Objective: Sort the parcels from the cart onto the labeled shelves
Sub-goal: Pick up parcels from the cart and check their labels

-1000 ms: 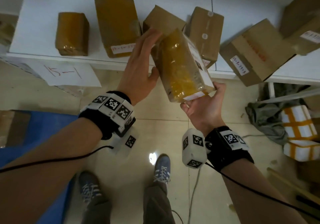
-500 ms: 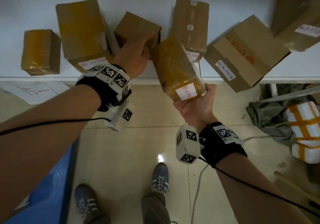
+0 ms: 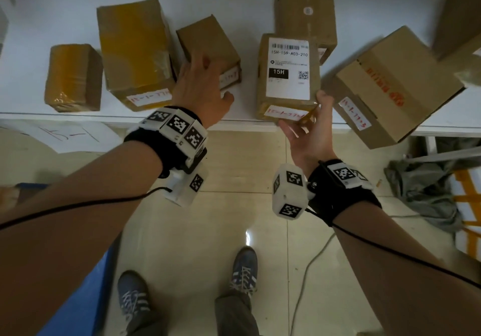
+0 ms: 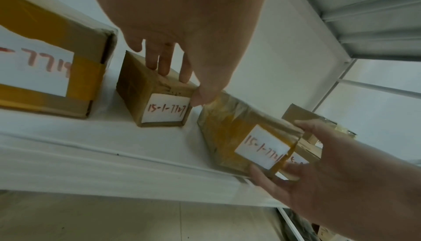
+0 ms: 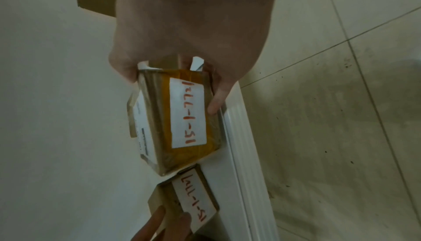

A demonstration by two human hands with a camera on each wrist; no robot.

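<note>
A tape-wrapped parcel (image 3: 287,75) with a printed shipping label on top lies on the white shelf (image 3: 234,123), its handwritten red-numbered end facing me. My right hand (image 3: 304,125) pinches that near end, thumb on the right side and fingers (image 5: 216,101) along the other edge. To its left stands a small brown box (image 3: 208,41) with a similar handwritten label (image 4: 166,110). My left hand (image 3: 203,83) lies over it, straight fingers (image 4: 166,65) on its top and the thumb against its front right corner. A narrow gap separates the two boxes.
More boxes sit on the shelf: a large taped one (image 3: 135,49), a small taped one (image 3: 74,75), a long one (image 3: 307,5) behind the parcel, and a big one (image 3: 390,86) overhanging the edge at right. Below are a blue cart (image 3: 78,296), grey cloth (image 3: 429,192) and a floor cable (image 3: 312,265).
The parcel went from tilted in the air to flat on the shelf, shipping label up. My left hand left the parcel's side and settled on the small brown box.
</note>
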